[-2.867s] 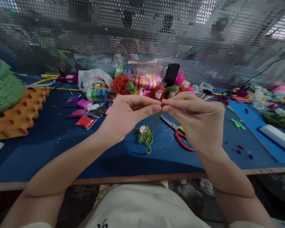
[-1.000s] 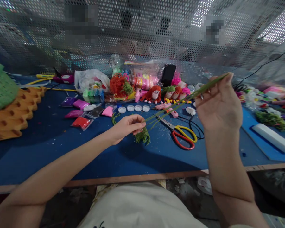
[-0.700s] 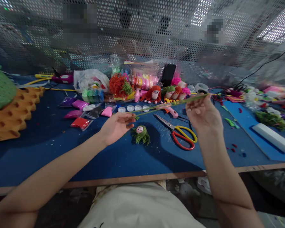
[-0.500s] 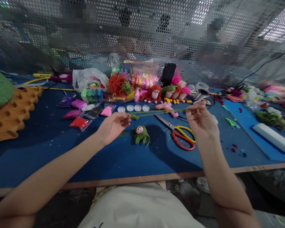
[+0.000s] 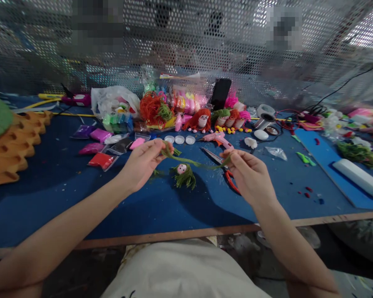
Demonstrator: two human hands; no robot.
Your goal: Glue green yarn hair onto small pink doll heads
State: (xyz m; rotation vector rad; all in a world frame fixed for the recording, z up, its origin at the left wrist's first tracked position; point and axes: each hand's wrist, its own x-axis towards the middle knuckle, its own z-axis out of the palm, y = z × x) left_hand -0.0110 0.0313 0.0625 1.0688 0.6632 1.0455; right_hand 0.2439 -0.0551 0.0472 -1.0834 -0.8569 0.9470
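Note:
Green yarn (image 5: 189, 161) sags between my two hands above the blue table. My left hand (image 5: 144, 163) pinches one end, and a loop of yarn stands up at its fingertips. The other end is pinched in my right hand (image 5: 250, 171), thumb against fingers. Below the yarn lies a small doll head (image 5: 182, 169) with a pale face and green yarn hair. Scissors (image 5: 233, 182) with red and yellow handles lie partly hidden behind my right hand. A pink glue gun (image 5: 219, 138) rests just beyond them.
Finished yarn-haired dolls (image 5: 202, 120) stand at the back before a black phone (image 5: 221, 93). White caps (image 5: 179, 140) and bagged coloured clay (image 5: 102, 160) lie left of centre. An orange egg tray (image 5: 17, 142) is far left; a white bar (image 5: 359, 178) lies right on a blue board (image 5: 320, 153).
My right hand has moved left and slightly down, closer to my left hand. The yarn, stretched straight before, now hangs slack. White pieces and a clear bag on the right have come into view.

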